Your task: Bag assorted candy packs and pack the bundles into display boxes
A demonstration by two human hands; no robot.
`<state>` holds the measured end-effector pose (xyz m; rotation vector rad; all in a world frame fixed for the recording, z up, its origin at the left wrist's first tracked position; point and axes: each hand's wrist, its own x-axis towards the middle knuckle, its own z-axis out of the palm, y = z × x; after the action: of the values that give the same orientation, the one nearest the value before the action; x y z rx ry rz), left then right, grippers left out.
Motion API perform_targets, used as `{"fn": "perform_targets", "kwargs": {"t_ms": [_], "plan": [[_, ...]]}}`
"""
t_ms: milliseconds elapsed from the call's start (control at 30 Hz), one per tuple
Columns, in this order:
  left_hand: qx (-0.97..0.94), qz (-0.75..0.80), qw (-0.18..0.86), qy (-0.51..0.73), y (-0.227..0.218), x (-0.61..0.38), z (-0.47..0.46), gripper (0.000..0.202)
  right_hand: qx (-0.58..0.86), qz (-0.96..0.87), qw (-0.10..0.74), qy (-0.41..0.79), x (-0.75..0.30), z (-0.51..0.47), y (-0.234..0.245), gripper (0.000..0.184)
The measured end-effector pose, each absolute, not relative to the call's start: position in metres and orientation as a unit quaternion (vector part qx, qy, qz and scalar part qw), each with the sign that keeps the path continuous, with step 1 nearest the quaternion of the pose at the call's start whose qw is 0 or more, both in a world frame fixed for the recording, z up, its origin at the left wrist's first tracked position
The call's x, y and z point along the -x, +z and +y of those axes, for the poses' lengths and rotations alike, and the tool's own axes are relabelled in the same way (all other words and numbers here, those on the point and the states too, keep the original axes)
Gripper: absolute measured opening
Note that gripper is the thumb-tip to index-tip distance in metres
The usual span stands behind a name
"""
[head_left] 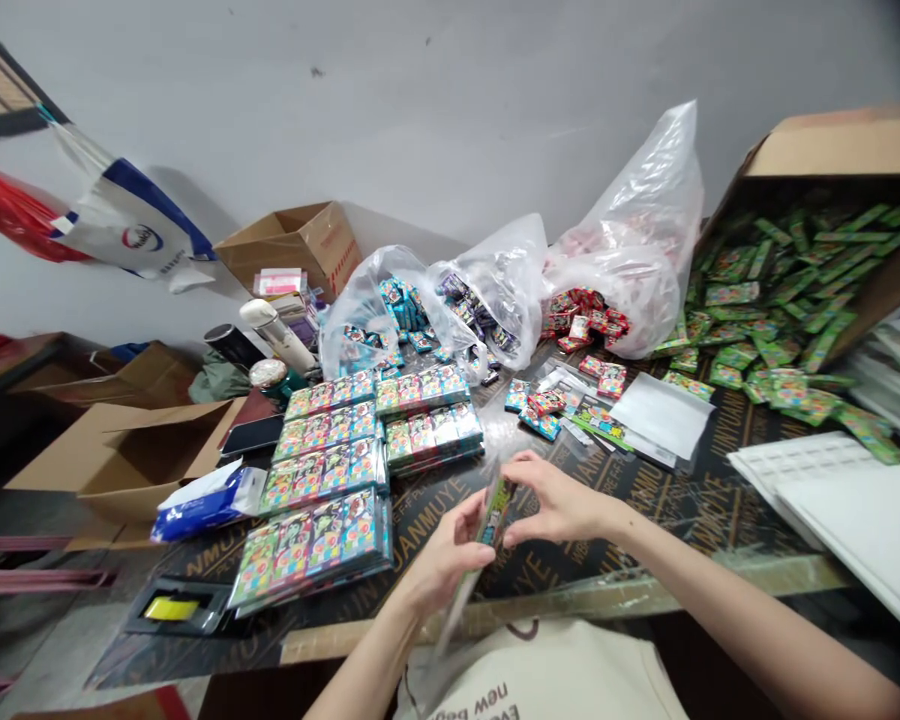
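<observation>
Near the table's front edge, my left hand point(454, 550) pinches a thin clear plastic packet point(495, 510) with a colourful printed strip, held on edge. My right hand point(559, 500) grips the same packet from the other side, thumb and fingers at its upper part. The packet's clear lower end hangs toward my shirt. Behind my hands lie small red and blue boxes point(546, 402). To the right of them rests a flat clear packet point(664, 415) with a white panel. Stacks of packed colourful sets point(315, 545) stand left of my hands.
Plastic bags hold small blue boxes point(401, 303), purple boxes point(465, 300) and red boxes point(589, 315). At the right, green boxes point(787, 290) spill from a tipped carton point(844, 140). White sheets point(855, 520) lie at the right edge; a phone point(251, 436) and bottles point(277, 335) stand left.
</observation>
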<state>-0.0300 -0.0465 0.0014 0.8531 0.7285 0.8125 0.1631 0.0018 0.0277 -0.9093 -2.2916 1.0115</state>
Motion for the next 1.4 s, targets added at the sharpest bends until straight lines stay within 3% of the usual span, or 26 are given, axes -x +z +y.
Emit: {"fn": "perform_targets", "kwargs": {"t_ms": [100, 167, 267, 400, 500, 567, 667, 867, 1033, 1167, 1400], "plan": [[-0.378, 0.37, 0.769, 0.36, 0.005, 0.031, -0.045, 0.047, 0.338, -0.813, 0.238, 0.41, -0.162, 0.01, 0.02, 0.061], [-0.335, 0.401, 0.764, 0.378, 0.005, 0.031, -0.042, 0.038, 0.358, -0.756, 0.31, 0.451, -0.157, 0.014, 0.01, 0.069], [-0.274, 0.435, 0.741, 0.433, 0.004, 0.03, -0.037, 0.032, 0.431, -0.601, 0.455, 0.497, -0.144, 0.014, -0.01, 0.071], [-0.262, 0.444, 0.738, 0.434, 0.001, 0.029, -0.034, 0.033, 0.418, -0.48, 0.44, 0.634, -0.126, 0.005, -0.022, 0.061], [-0.272, 0.402, 0.762, 0.428, -0.001, 0.031, -0.035, 0.034, 0.473, -0.5, 0.532, 0.494, -0.123, 0.001, -0.01, 0.052], [-0.293, 0.373, 0.776, 0.416, -0.002, 0.035, -0.036, 0.034, 0.491, -0.54, 0.573, 0.372, -0.125, 0.003, 0.003, 0.036], [-0.325, 0.353, 0.789, 0.383, -0.007, 0.038, -0.037, 0.042, 0.45, -0.635, 0.512, 0.363, -0.129, 0.009, 0.017, 0.021], [-0.355, 0.351, 0.775, 0.388, -0.007, 0.041, -0.028, 0.05, 0.346, -0.742, 0.335, 0.466, -0.136, 0.025, 0.022, 0.024], [-0.382, 0.359, 0.759, 0.387, 0.01, 0.043, -0.029, 0.046, 0.257, -0.799, 0.253, 0.481, -0.145, 0.031, 0.03, 0.024], [-0.383, 0.418, 0.718, 0.403, 0.007, 0.041, -0.034, 0.035, 0.319, -0.782, 0.296, 0.446, -0.14, 0.032, 0.024, 0.027], [-0.356, 0.433, 0.715, 0.418, 0.003, 0.035, -0.036, 0.032, 0.427, -0.685, 0.418, 0.416, -0.121, 0.02, 0.004, 0.025]]}}
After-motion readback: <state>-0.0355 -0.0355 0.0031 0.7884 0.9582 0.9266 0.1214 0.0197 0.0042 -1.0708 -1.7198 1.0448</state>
